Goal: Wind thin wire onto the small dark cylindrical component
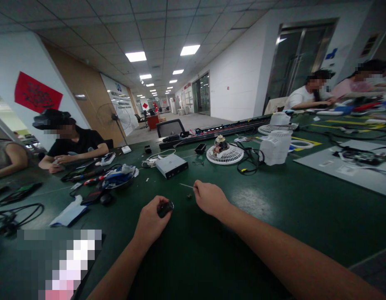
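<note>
My left hand [152,221] is closed around a small black rounded object [165,209] with a shiny end, held just above the green table. To the right of it, my right hand [210,198] pinches a thin, light-coloured rod [186,185] whose free end points left; its exact kind is too small to tell. Between the two hands a tiny dark part [189,196] lies on the table. Just beyond them sits a grey box-shaped drive [171,166] with a black front, touched by neither hand.
Behind the drive are a white cable [153,160] and a small black tray [200,148]. A white fan base [225,154] and white housing [275,148] stand to the right. Leftward lie tools in a bowl [119,177] and a blue cloth [69,211]. Other people sit around the table.
</note>
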Demonstrator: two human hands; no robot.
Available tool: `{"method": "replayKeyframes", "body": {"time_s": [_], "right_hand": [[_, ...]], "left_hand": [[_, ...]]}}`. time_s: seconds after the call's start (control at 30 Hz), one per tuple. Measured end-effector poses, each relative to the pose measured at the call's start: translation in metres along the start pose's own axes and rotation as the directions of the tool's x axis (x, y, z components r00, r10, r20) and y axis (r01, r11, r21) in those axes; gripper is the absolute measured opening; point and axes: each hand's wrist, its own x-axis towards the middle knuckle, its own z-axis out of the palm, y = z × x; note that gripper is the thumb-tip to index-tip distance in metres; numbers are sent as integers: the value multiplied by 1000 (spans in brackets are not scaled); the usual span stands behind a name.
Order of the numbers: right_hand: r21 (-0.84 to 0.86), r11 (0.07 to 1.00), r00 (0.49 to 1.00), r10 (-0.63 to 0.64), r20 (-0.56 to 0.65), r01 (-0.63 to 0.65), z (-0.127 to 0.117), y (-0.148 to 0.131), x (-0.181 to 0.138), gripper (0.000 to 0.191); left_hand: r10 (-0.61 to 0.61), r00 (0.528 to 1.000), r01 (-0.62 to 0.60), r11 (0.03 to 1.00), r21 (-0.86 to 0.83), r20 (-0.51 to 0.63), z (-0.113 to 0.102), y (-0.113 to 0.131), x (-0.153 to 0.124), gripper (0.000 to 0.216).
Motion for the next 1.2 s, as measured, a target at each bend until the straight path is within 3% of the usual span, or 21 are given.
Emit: {"method": "replayKeyframes", "body": {"time_s": [0.1, 0.17, 0.3, 0.43, 0.53, 0.67, 0.8, 0.93, 1.2], "right_hand": [[64, 998, 999, 24, -41, -22, 3, 7, 6, 21], [135, 990, 999, 37, 10, -38, 6, 10, 11, 20], [225, 974, 995, -5, 98, -17, 17, 9, 20, 35], [246, 969, 987, -47, 156, 7, 24, 5, 22, 19], [337, 941, 988, -75, 133, 26, 22, 6, 18, 18], [574, 818, 987, -122, 106, 40, 15, 4, 11, 21], [744, 667, 991, -68, 116, -41, 15, -5, 6, 36], [796, 605, 991, -102, 85, -6, 23, -12, 4, 19], [879, 467, 972, -150, 180, -91, 21, -16, 3, 17]], "left_hand": [[-14, 1000, 14, 1000, -12, -10, 0, -2, 0, 25], [-30, 1000, 30, 1000, -2, -5, 1, -3, 1, 30], [-49, 999, 50, 998, 40, -8, 4, -5, 1, 34], [-63, 998, 63, 998, 26, 9, 5, -7, 2, 37], [-66, 997, 67, 998, -21, 30, 5, -6, 1, 42], [-21, 998, 26, 996, -90, 55, 5, -1, -1, 48], [-2, 999, 9, 989, -145, 51, 5, 5, -3, 49], [42, 999, -37, 978, -207, 20, 5, 10, -5, 48], [14, 1000, -20, 952, -305, -20, 3, 11, -5, 34]]}}
